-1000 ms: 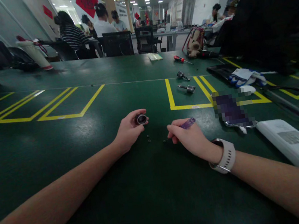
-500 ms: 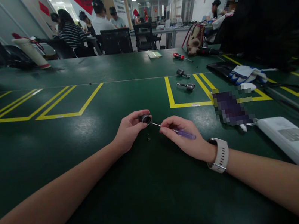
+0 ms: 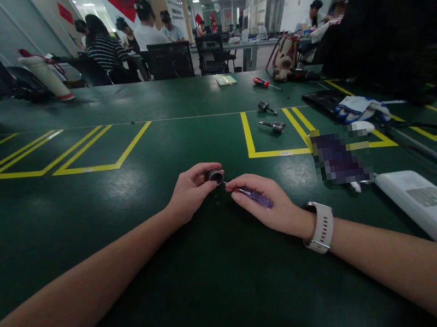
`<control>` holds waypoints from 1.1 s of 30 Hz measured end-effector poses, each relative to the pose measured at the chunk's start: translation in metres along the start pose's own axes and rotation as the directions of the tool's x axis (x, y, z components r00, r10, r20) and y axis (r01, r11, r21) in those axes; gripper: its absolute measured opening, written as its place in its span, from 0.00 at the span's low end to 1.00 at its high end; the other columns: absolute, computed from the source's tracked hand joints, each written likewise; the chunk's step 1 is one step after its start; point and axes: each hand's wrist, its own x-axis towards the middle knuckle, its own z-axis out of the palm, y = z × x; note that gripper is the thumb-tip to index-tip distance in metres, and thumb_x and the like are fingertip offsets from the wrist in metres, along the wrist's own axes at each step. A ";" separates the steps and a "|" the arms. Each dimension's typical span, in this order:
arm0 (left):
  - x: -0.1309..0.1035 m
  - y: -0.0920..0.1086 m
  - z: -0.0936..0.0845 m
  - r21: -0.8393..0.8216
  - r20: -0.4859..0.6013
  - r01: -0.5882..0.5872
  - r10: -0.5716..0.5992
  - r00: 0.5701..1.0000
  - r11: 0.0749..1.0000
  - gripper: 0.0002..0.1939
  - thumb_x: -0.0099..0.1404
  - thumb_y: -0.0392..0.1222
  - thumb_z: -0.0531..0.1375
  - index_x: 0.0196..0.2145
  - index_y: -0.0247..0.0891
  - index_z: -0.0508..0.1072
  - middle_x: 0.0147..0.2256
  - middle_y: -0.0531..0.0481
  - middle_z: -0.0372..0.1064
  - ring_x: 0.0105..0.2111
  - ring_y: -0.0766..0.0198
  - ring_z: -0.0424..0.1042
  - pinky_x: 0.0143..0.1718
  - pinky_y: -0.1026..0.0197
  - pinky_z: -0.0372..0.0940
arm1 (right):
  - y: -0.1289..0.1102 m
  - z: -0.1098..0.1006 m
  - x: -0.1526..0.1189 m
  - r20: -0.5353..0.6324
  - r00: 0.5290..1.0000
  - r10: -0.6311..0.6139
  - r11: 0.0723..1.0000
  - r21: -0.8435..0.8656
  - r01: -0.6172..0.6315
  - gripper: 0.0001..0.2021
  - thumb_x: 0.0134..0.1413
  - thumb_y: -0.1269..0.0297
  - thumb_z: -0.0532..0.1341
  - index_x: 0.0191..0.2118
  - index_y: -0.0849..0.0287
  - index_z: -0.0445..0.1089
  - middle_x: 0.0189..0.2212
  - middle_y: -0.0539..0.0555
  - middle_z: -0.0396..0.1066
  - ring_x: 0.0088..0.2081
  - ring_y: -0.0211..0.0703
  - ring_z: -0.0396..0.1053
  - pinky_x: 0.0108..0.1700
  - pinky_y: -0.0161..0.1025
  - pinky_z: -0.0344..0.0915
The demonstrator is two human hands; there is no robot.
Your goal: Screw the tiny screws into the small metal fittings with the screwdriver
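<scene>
Between thumb and fingers, my left hand (image 3: pixel 192 190) grips a small dark round metal part (image 3: pixel 215 176), its hollow opening turned toward me and to the right. My right hand (image 3: pixel 263 198) is closed on a screwdriver (image 3: pixel 256 197) with a clear purple handle. The thin shaft points left to the near edge of the round part; whether its tip touches or enters it I cannot tell. Two tiny dark rings (image 3: pixel 216 200) lie on the green table (image 3: pixel 157 278) just below the part.
Two dark metal parts with shafts (image 3: pixel 273 126) lie inside yellow tape at right. Beyond them is a red-handled screwdriver (image 3: pixel 261 82). A white power bank (image 3: pixel 427 202), cables and a glove (image 3: pixel 362 107) are at right. A cream tumbler (image 3: pixel 48 77) stands far left; people sit behind.
My right hand has shifted left along the screwdriver, and its handle now sits lower and further left. The round part has tipped slightly and moved a little right and down.
</scene>
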 end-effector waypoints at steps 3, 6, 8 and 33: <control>0.000 0.002 0.001 0.016 -0.002 0.003 -0.003 1.000 1.000 0.19 0.50 0.31 0.62 0.42 0.34 0.72 0.43 0.45 0.73 0.47 0.56 0.71 0.54 0.49 0.60 | -0.001 0.000 0.001 0.000 1.000 0.013 1.000 0.010 -0.013 0.09 0.56 0.68 0.57 0.43 0.58 0.69 0.40 0.55 0.72 0.42 0.42 0.70 0.46 0.43 0.67; -0.001 0.003 0.001 0.033 0.002 0.002 -0.002 1.000 0.999 0.18 0.50 0.31 0.62 0.42 0.34 0.73 0.42 0.45 0.73 0.46 0.56 0.71 0.53 0.49 0.61 | -0.003 -0.001 0.001 0.003 1.000 0.031 0.999 0.022 -0.031 0.08 0.56 0.68 0.57 0.42 0.58 0.70 0.39 0.55 0.72 0.41 0.41 0.70 0.45 0.43 0.67; -0.001 0.004 0.001 0.040 -0.004 0.003 -0.003 1.000 0.999 0.17 0.50 0.31 0.61 0.41 0.35 0.73 0.42 0.46 0.73 0.46 0.56 0.71 0.53 0.50 0.62 | -0.005 -0.002 0.001 0.010 0.999 0.046 0.998 0.030 -0.047 0.08 0.56 0.68 0.57 0.41 0.58 0.70 0.38 0.54 0.73 0.40 0.41 0.70 0.45 0.43 0.68; 0.001 0.000 0.002 0.030 -0.090 0.047 -0.044 0.995 0.998 0.16 0.50 0.31 0.61 0.39 0.35 0.74 0.40 0.45 0.74 0.45 0.56 0.71 0.54 0.47 0.59 | -0.004 0.000 0.004 -0.054 0.955 0.293 0.956 0.042 -0.291 0.08 0.56 0.66 0.56 0.35 0.60 0.72 0.33 0.53 0.73 0.35 0.42 0.71 0.38 0.41 0.66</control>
